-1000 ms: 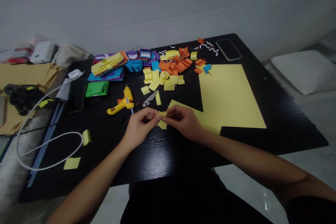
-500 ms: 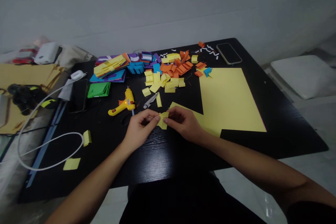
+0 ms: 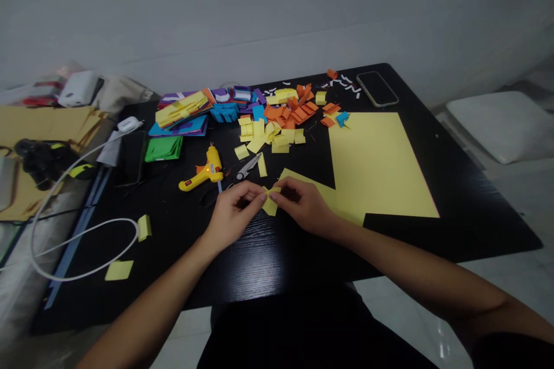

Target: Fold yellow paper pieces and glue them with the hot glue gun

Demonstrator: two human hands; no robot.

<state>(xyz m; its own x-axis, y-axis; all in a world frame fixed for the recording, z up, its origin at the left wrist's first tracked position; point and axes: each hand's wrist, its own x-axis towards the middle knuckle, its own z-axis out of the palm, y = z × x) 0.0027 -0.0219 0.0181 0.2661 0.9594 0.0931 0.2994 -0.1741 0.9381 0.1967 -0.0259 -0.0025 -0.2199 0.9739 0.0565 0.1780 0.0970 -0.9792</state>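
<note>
Between my two hands is a small folded piece of yellow paper (image 3: 270, 206), held just above the black table. My left hand (image 3: 236, 210) pinches its left side between thumb and fingers. On the other side, my right hand (image 3: 303, 206) grips it the same way, the fingertips of both hands nearly meeting. Scissors (image 3: 249, 167) lie just beyond my left hand, their handles partly hidden. A yellow glue gun (image 3: 208, 170) rests to the left of them. Under and behind my right wrist spreads a large cut sheet of yellow paper (image 3: 381, 161).
Folded yellow paper pieces (image 3: 255, 130) and orange ones (image 3: 298, 109) lie heaped at the back. Stacks of coloured paper (image 3: 184, 112) and a green bundle (image 3: 164, 149) sit left of them. A phone (image 3: 377, 89) lies back right. A white cable (image 3: 82, 230) loops over the left edge.
The yellow paper piece between my fingers has tilted and folded slightly, its top edges now drawn closer together. Both hands stay in almost the same place.
</note>
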